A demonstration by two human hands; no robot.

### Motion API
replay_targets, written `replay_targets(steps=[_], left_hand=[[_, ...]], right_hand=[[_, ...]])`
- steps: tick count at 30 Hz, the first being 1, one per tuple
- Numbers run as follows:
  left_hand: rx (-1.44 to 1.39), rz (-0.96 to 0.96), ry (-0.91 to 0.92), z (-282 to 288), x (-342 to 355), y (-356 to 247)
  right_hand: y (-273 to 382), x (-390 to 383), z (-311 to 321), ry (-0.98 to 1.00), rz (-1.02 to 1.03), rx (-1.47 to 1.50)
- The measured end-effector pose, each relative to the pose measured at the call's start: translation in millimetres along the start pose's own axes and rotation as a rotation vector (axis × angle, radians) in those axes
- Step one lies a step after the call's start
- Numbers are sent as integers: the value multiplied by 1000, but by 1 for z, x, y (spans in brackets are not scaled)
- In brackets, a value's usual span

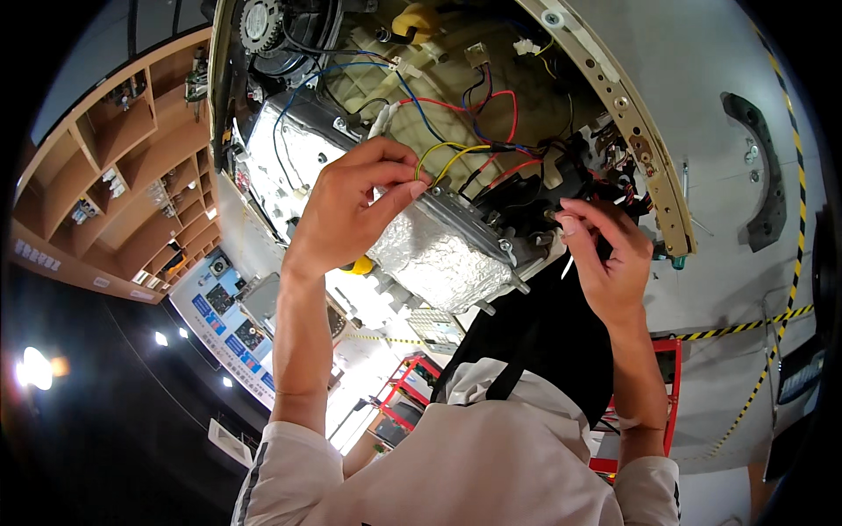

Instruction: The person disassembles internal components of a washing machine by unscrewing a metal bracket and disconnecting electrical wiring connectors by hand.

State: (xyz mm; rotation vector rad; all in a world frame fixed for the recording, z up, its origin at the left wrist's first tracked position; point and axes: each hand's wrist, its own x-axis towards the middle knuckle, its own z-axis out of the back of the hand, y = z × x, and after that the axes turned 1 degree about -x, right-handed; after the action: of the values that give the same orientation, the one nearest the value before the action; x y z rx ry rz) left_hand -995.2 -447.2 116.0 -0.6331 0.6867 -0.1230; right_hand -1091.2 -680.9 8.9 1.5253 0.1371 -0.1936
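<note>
Yellow wires [453, 158] curve up in a loop from the wiring of an opened machine. My left hand [351, 206] pinches them between thumb and fingertips, above a box wrapped in silver foil [438, 254]. To the right, my right hand [607, 259] is closed with thumb and forefinger together beside a black part [561, 180]. A thin pale tip shows below those fingers; what they hold I cannot make out. Red wires [513, 110] and blue wires [412, 101] run through the pale tub behind the hands.
A beige metal frame [618, 101] with holes curves along the machine's right side. Beyond it, a dark curved part [761, 175] and small metal pieces lie on a grey surface. Wooden shelves [132, 131] stand at left. A red metal frame [671, 386] is at lower right.
</note>
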Motion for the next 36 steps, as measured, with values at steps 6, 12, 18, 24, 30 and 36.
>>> replay_targets(steps=[6,12,18,24,30,36], left_hand=[[12,26,85,8,4,0],[46,-93,-16,1,-5,7],[325,-314,-157,-12,-21,21],[311,-375,-294,-23,-24,28],[313,-292,-400,-33,-20,19],[228,-182,-334,-31,-18,20]], right_hand=[[-2,-5,-2,-34,-15,30],[-3,-12,-8,-51,-12,46],[-3,-15,-17,-20,-44,76],[4,-13,-28,0,-287,282],[13,-5,-33,102,-522,408],[7,0,-36,142,-498,322]])
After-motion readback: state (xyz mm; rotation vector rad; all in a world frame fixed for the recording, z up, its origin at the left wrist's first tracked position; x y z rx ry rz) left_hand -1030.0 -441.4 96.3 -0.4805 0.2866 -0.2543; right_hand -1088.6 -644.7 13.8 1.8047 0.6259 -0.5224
